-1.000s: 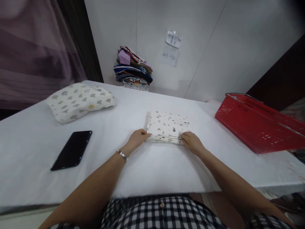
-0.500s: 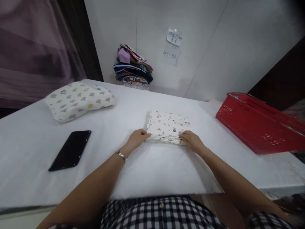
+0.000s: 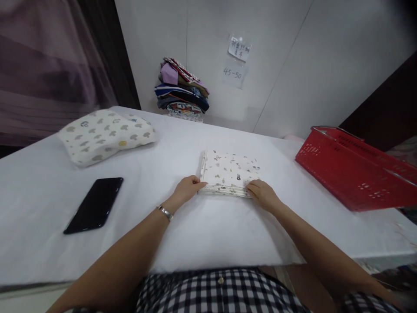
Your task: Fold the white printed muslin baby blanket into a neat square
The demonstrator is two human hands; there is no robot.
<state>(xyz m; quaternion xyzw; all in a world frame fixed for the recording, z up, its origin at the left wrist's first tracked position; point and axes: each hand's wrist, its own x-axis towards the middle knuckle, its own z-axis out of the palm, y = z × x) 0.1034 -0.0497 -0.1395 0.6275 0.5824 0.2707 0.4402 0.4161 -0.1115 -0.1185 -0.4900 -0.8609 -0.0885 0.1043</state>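
A folded white cloth [image 3: 228, 169] with small grey and black prints lies flat in the middle of the table, its several layers showing along the near edge. At its near left corner, my left hand [image 3: 189, 187] pinches the layers between thumb and fingers. My right hand [image 3: 261, 193] grips the near right corner, fingers on top and the thumb mostly hidden. A silver bracelet [image 3: 165, 213] sits on my left wrist.
On the white-covered table [image 3: 156, 174], a black phone [image 3: 94, 205] lies left, with a patterned white cloth bundle [image 3: 107, 134] behind it. A red plastic basket [image 3: 355, 169] stands right. Stacked folded fabrics [image 3: 182, 91] rest at the back by the wall, below paper signs [image 3: 239, 50].
Both hands keep their hold on the folded cloth's near corners. The view has shifted very slightly; nothing else has visibly moved.
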